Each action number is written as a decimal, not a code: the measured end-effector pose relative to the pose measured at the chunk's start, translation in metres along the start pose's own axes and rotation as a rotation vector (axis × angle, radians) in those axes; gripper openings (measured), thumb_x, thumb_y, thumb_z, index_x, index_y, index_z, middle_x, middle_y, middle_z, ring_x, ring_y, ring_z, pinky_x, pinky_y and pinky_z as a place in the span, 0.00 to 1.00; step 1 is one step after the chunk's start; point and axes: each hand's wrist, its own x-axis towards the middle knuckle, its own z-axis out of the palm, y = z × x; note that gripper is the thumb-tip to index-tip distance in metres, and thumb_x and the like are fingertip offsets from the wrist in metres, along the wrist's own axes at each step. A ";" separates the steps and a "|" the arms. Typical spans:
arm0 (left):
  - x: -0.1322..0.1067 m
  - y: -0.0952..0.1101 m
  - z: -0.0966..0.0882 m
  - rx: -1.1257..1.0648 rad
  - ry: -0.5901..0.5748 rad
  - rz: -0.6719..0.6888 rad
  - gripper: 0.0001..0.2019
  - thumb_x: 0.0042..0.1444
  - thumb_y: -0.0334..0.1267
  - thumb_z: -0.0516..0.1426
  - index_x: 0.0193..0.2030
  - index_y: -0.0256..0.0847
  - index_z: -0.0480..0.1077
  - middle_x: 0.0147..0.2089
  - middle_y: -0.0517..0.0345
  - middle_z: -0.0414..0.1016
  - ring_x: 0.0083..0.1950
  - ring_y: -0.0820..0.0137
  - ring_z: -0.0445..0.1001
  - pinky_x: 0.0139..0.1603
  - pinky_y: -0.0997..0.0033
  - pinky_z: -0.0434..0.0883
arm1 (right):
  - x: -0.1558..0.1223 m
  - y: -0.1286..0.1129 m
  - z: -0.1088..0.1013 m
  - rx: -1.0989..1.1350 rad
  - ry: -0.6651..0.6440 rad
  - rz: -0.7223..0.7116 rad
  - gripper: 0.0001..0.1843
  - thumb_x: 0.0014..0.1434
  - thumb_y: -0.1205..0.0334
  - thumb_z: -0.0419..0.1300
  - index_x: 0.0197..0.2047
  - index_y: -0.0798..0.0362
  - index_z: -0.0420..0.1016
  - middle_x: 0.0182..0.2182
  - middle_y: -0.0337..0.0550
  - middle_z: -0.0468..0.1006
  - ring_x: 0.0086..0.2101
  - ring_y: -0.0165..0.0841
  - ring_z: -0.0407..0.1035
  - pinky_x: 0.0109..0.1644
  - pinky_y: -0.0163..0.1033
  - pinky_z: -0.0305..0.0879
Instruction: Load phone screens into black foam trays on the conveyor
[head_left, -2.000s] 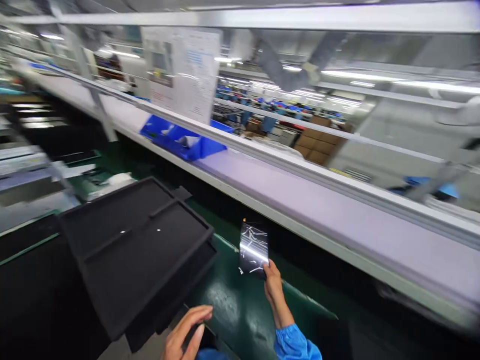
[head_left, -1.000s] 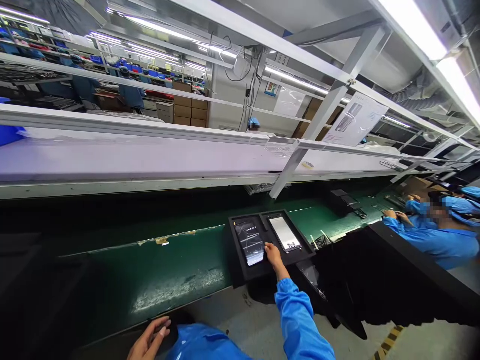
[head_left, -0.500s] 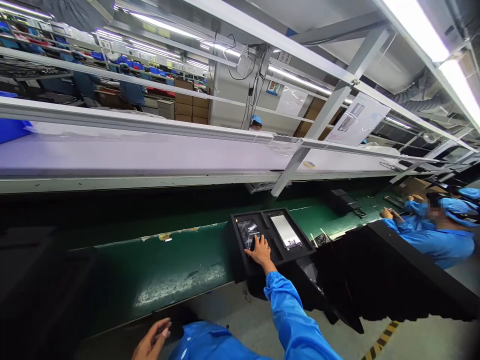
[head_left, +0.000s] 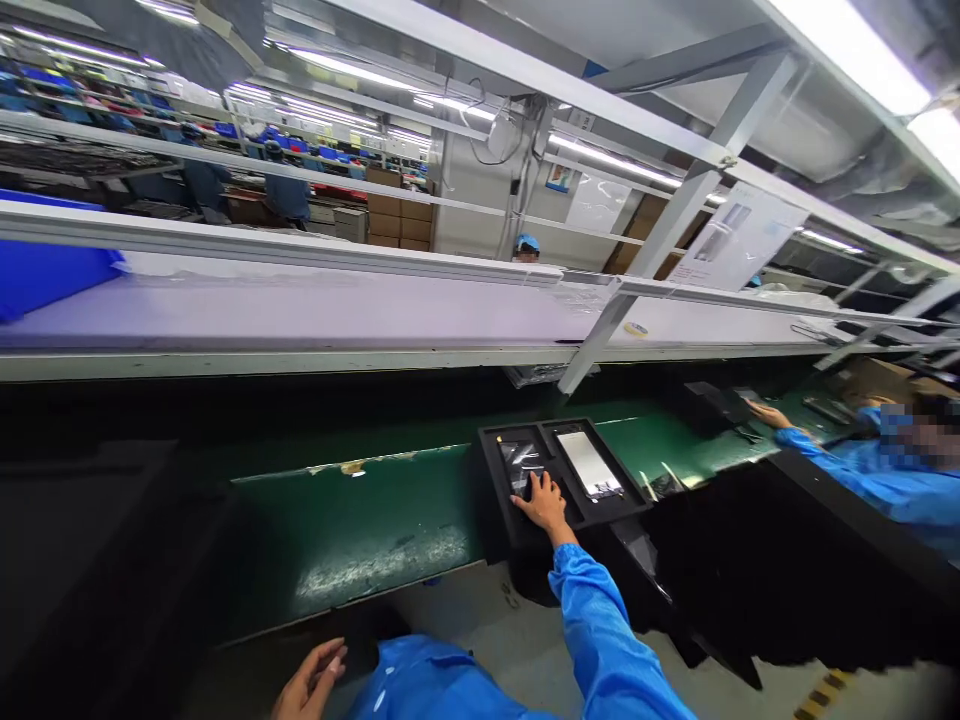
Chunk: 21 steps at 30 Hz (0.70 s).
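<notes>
A black two-slot tray [head_left: 491, 490] rests on the green conveyor belt [head_left: 360, 520]. Its left slot holds a shiny film-wrapped flat panel [head_left: 519, 460], and its right slot holds a pale glossy panel [head_left: 589, 464]. My right hand [head_left: 541, 503], in a blue sleeve, lies flat with fingers spread on the near end of the wrapped panel. My left hand [head_left: 309, 681] hangs low at the bottom edge beside my blue coat, fingers loosely apart, and nothing shows in it.
A white shelf [head_left: 300, 310] runs above the belt with a slanted metal post [head_left: 645, 270] and a blue bin [head_left: 45, 270]. A co-worker's hand [head_left: 765, 412] and blue sleeve reach onto the belt at right. Dark benches flank both sides.
Two seconds ago my right hand held the wrapped panel in the air; it was then laid in the tray's left slot. The hand now presses flat on it.
</notes>
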 end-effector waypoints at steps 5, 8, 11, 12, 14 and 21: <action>-0.015 0.036 -0.006 0.006 0.105 0.103 0.13 0.57 0.52 0.59 0.41 0.50 0.80 0.43 0.51 0.87 0.47 0.52 0.85 0.50 0.58 0.81 | 0.016 0.006 0.015 -0.003 0.139 0.026 0.44 0.59 0.37 0.57 0.70 0.56 0.64 0.69 0.68 0.60 0.66 0.65 0.55 0.62 0.66 0.56; -0.034 0.067 -0.028 0.103 0.275 0.211 0.14 0.61 0.50 0.57 0.46 0.49 0.81 0.49 0.50 0.86 0.51 0.54 0.84 0.52 0.61 0.81 | 0.030 -0.016 0.029 0.141 0.459 -0.201 0.41 0.61 0.35 0.47 0.63 0.60 0.72 0.68 0.71 0.60 0.67 0.66 0.53 0.62 0.69 0.57; -0.061 0.096 -0.060 0.244 0.566 0.389 0.14 0.65 0.47 0.55 0.50 0.50 0.79 0.54 0.53 0.83 0.56 0.58 0.81 0.60 0.60 0.78 | 0.022 -0.074 0.044 0.361 0.566 -0.530 0.43 0.62 0.32 0.41 0.57 0.60 0.74 0.67 0.70 0.62 0.68 0.62 0.52 0.66 0.67 0.56; -0.070 0.106 -0.071 0.293 0.676 0.454 0.14 0.66 0.45 0.54 0.52 0.50 0.77 0.55 0.54 0.82 0.57 0.58 0.80 0.63 0.58 0.76 | 0.015 -0.102 0.049 0.416 0.530 -0.611 0.43 0.62 0.31 0.42 0.56 0.59 0.75 0.67 0.69 0.63 0.68 0.61 0.54 0.67 0.66 0.56; -0.081 0.124 -0.097 0.400 0.858 0.562 0.13 0.67 0.41 0.53 0.54 0.51 0.74 0.58 0.55 0.79 0.59 0.59 0.78 0.66 0.55 0.73 | 0.000 -0.164 0.059 0.478 0.395 -0.729 0.38 0.63 0.34 0.46 0.55 0.58 0.76 0.67 0.65 0.64 0.67 0.58 0.56 0.69 0.63 0.56; -0.052 0.161 -0.188 0.840 1.020 0.510 0.20 0.69 0.50 0.50 0.56 0.41 0.73 0.64 0.45 0.73 0.65 0.49 0.72 0.69 0.40 0.68 | -0.021 -0.397 0.074 0.410 -0.146 -0.994 0.29 0.61 0.57 0.58 0.64 0.54 0.71 0.73 0.54 0.57 0.71 0.47 0.52 0.74 0.51 0.52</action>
